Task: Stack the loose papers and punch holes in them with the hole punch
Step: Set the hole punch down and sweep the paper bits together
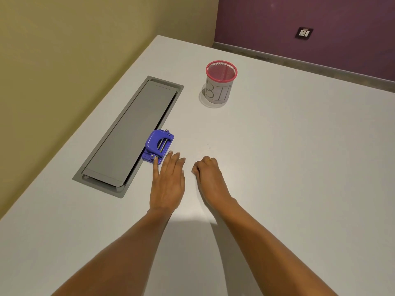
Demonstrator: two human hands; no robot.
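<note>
A blue hole punch [158, 145] lies on the white table [277, 146], at the right edge of a grey recessed panel. My left hand [167, 184] rests flat on the table just below the punch, fingers stretched out, its forefinger tip touching the punch's near end. My right hand [206, 174] sits on the table to the right with its fingers curled under into a loose fist; whether anything small is inside it is hidden. No papers are in view. A few tiny white specks [208, 145] lie on the table beyond my right hand.
A long grey cable-tray lid [132, 133] is set into the table on the left. A pink-rimmed mesh cup labelled BIN [220, 82] stands further back. The table's left edge runs along a yellow wall; a purple wall with a socket [304, 33] is behind.
</note>
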